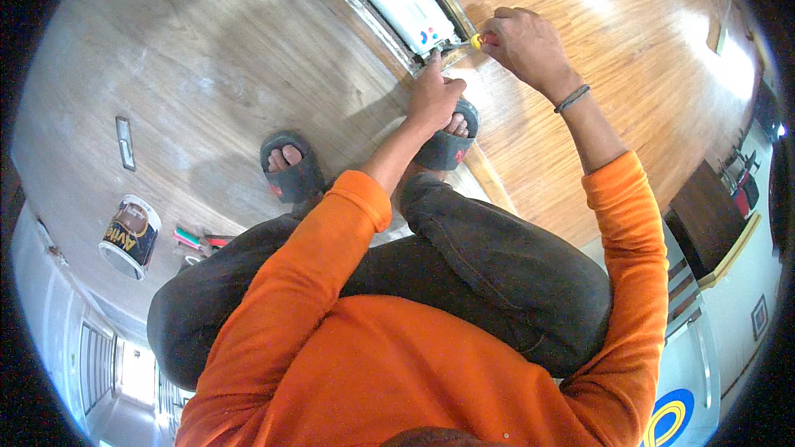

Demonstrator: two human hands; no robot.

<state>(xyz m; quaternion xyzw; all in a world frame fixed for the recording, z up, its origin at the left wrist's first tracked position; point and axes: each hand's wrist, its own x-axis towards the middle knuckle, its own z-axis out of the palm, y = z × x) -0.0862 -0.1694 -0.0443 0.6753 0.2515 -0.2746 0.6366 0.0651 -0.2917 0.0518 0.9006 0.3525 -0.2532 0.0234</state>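
Observation:
A long white unit [396,2] with small red and blue marks at its near end lies in a narrow slot in the floor at the top centre. My left hand [432,101] reaches to that end, index finger stretched out and its tip at the edge, thumb apart. In my right hand [530,48] is a screwdriver [488,40] with a red and yellow handle. Its thin shaft points left toward the unit's near end. Whether the tip sits on a screw is too small to tell.
Left of me are a paint tub [131,237] and a flat metal piece [124,142] on the floor. A green and red item [188,237] is near my left knee. My sandalled feet flank my left forearm. Dark furniture [708,219] stands at the right.

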